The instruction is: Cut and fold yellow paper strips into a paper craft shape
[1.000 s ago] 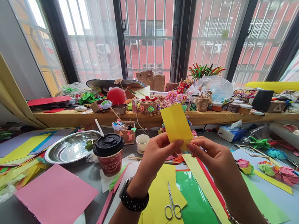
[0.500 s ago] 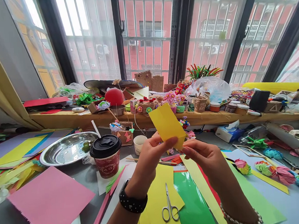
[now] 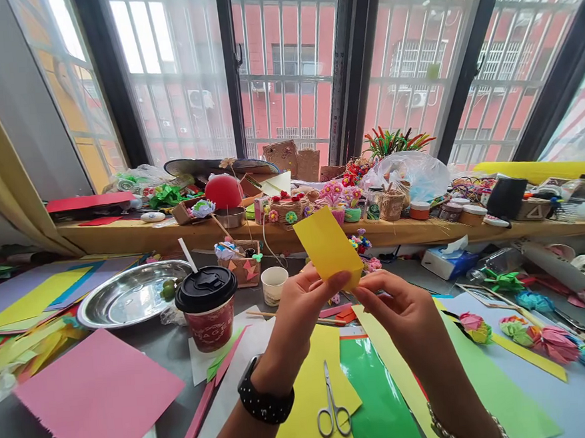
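Note:
A folded piece of yellow paper (image 3: 327, 243) is held up above the table, its long part slanting to the upper left. My left hand (image 3: 299, 318) pinches its lower edge, thumb in front and fingers behind. At the lower right corner, my right hand (image 3: 396, 308) has thumb and forefinger closed on the paper. Silver scissors (image 3: 331, 403) lie below the hands on yellow sheets (image 3: 309, 351). Beside them is a shiny green sheet (image 3: 377, 386).
A lidded cup (image 3: 208, 308) with a straw and a metal tray (image 3: 122, 297) stand left, behind a pink sheet (image 3: 102, 396). A paper cup (image 3: 275, 285) is behind my left hand. Paper flowers (image 3: 556, 342) lie right. Crafts crowd the window sill (image 3: 283, 231).
The yellow paper and both hands have shifted very slightly, with the paper's top edge a little lower. Both hands still grip it.

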A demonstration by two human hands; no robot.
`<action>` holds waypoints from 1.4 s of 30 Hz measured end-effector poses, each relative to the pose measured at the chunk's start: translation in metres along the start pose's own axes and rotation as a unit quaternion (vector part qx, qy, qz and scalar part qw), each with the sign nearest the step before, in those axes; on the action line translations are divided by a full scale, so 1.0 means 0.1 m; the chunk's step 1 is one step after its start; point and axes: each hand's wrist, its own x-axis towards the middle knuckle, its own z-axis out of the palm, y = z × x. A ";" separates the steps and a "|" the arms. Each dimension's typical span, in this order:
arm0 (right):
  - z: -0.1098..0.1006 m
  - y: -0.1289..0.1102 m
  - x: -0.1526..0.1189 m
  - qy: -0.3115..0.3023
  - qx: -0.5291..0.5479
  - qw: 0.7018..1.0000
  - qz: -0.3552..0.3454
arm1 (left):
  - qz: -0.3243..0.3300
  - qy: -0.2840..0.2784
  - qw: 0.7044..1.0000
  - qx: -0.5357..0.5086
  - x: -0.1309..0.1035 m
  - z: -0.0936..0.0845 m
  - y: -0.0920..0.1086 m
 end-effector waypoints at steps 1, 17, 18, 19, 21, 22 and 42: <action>0.00 0.00 0.00 -0.007 -0.008 1.000 -0.003 | 0.001 0.002 1.000 0.000 0.00 0.00 0.01; -0.03 -0.05 -0.02 -0.089 -0.089 0.992 -0.031 | 0.042 -0.006 0.994 0.103 -0.06 -0.02 0.07; -0.03 -0.06 -0.02 -0.093 -0.088 0.991 -0.029 | 0.048 -0.006 0.993 0.111 -0.06 -0.02 0.08; -0.02 -0.05 -0.03 -0.093 -0.087 0.992 -0.026 | 0.053 -0.004 0.991 0.121 -0.07 -0.02 0.10; -0.01 -0.04 -0.03 -0.081 -0.087 0.993 -0.022 | 0.066 -0.001 0.987 0.144 -0.07 -0.03 0.13; -0.01 -0.03 -0.03 -0.075 -0.087 0.993 -0.021 | 0.072 -0.001 0.985 0.155 -0.07 -0.04 0.14; -0.04 0.06 0.01 0.029 -0.027 0.998 -0.050 | 0.071 -0.089 0.965 0.234 -0.08 -0.09 0.20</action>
